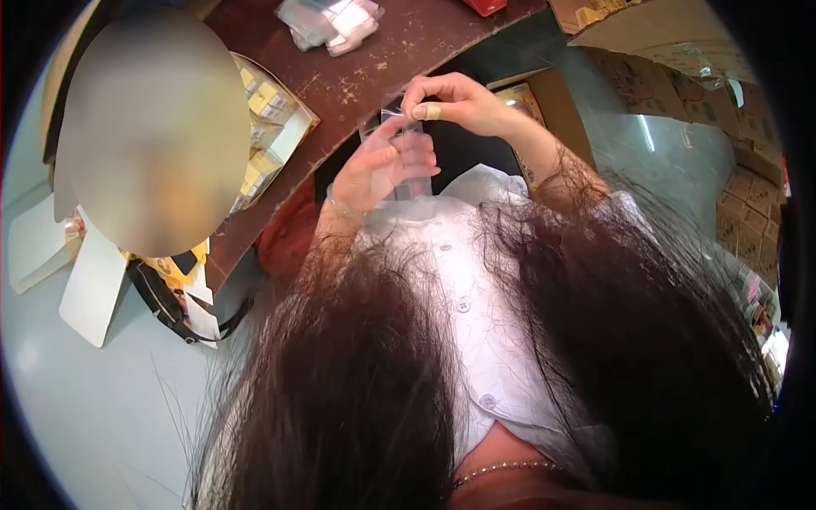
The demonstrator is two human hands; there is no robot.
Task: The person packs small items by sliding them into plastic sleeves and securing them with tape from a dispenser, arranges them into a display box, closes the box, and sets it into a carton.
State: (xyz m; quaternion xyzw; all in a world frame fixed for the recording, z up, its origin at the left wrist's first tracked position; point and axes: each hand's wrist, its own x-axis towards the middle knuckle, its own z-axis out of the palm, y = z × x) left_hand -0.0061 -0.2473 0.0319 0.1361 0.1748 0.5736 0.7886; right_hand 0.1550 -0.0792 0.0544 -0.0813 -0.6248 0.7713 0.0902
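Observation:
A small clear plastic bag is between my two hands, above the lap and close to the table's edge. My right hand pinches its upper edge between thumb and fingertips; a pale yellow band wraps the thumb. My left hand holds the bag lower down, with the fingers curled behind it and partly seen through the clear film. Whether anything is inside the bag, I cannot tell. A stack of clear bags lies on the dark red table beyond my hands.
An open carton with yellow and white small boxes stands at the left, beside a person whose face is blurred. A black strap hangs below. Cardboard boxes are stacked on the right. A red object sits at the table's far edge.

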